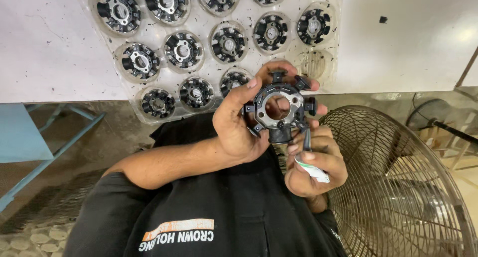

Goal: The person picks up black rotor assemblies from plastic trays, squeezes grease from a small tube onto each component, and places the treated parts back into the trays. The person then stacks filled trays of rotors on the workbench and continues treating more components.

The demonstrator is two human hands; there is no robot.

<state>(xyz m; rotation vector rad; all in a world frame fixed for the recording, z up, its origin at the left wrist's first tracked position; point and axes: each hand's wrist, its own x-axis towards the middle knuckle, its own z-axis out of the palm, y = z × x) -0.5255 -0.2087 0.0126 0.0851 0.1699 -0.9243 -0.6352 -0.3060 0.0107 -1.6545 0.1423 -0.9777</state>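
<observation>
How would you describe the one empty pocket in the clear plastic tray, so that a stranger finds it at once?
Start at the clear plastic tray lying on the white table. Go to the tray's right edge, just above the raised fingers of the hand holding a black ring-shaped part. That round ribbed pocket alone holds no part.

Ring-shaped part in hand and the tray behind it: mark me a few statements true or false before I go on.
1. The left hand holds a black ring-shaped part with a round hole in its middle. True.
2. The right hand is empty. False: its fingers grip a slim tool with a white and green handle, its dark tip at the part's lower edge.
3. A clear tray on the table holds similar parts. True.
4. Every tray pocket is filled. False: the empty pocket at the right edge holds nothing.
5. The wire fan guard is on the person's left. False: right.
</observation>
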